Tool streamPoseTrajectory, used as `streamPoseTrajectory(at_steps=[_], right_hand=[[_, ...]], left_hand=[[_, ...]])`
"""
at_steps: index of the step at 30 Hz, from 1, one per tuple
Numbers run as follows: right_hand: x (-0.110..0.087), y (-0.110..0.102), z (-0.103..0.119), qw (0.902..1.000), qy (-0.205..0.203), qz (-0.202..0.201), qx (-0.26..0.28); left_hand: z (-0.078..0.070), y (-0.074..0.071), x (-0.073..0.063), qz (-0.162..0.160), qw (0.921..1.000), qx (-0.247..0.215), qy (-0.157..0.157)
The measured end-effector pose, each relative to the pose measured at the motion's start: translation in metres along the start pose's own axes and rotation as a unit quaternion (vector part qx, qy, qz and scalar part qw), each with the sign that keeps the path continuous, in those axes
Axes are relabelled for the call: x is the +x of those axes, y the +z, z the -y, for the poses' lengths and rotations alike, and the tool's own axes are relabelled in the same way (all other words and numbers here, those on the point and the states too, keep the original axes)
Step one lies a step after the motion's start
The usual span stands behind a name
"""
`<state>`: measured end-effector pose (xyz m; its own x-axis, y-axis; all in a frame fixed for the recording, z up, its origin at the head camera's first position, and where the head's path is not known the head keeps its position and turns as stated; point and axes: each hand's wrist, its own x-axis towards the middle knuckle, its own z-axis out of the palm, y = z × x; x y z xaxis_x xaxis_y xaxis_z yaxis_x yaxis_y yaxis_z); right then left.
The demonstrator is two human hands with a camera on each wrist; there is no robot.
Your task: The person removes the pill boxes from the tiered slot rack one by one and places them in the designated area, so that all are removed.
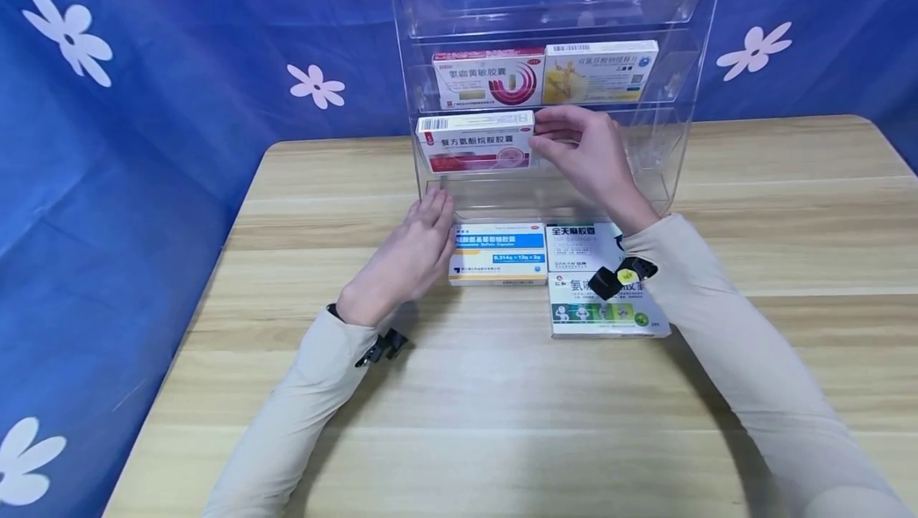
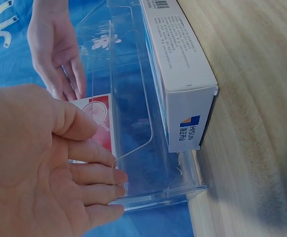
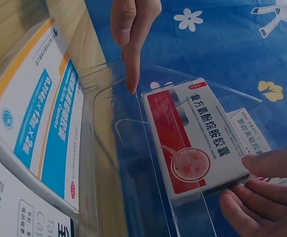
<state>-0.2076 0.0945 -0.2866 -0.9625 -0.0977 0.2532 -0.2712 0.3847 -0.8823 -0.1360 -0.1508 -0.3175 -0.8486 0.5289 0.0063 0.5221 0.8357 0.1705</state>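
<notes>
— Location of the red-and-white box (image 1: 476, 143)?
— Left part of the clear rack (image 1: 495, 203), one row beneath the red-topped box (image 1: 488, 96) and the yellow-and-white box (image 1: 601, 76).
— State of the right hand (image 1: 591, 155)?
— Grasping. Thumb and fingers bend at the right end of the red-and-white box and pinch it; the spread is small.
— State of the left hand (image 1: 405, 259)?
— Released. Fingers extend, loosely together, fingertips at the lower left edge of the clear rack; firm contact cannot be confirmed.
— Nearest item on the table (image 1: 466, 422)?
— Blue-and-white box (image 1: 498, 255), flat, just beside those fingers.
</notes>
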Motion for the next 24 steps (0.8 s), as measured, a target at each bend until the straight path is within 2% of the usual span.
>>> streamPoseTrajectory(at_steps=[10, 24], right_hand=[[0.0079, 0.0027, 0.0, 0.9998, 0.02, -0.004, -0.009], [0.0085, 0.007, -0.0078, 1.0, 0.002, 0.002, 0.007]], left_hand=[[0.0017, 0.0013, 0.0012, -0.011, 0.9999, 0.002, 0.007], [0.0002, 0.0001, -0.0011, -0.01, 0.9999, -0.007, 0.008]])
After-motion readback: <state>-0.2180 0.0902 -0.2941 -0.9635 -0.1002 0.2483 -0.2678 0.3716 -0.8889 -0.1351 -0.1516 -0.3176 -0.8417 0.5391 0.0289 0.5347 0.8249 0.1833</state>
